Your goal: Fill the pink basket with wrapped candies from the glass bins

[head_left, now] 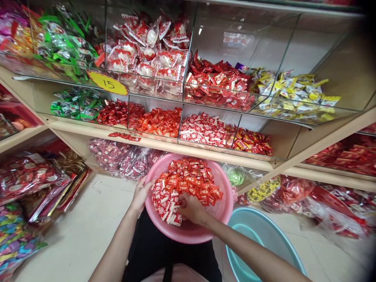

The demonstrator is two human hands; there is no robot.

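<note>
A person's left hand (pixel 142 196) is clasping the rim of a pink basket (pixel 217 221), its thumb lying over the edge. The right hand (pixel 192 209) is dipping curled fingers among red-and-white candies (pixel 164 201) just beside its grip, with orange-red candies (pixel 195 182) lying beyond; whether it is pinching any is hard to tell. Good handling is calling for a firm left hold and light fingertips.

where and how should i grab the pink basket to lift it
Likely the rim of the pink basket, one hand coming from each side: it is round, wide and loaded with candies. The left hand holds the left rim; the right rim has none.
</note>
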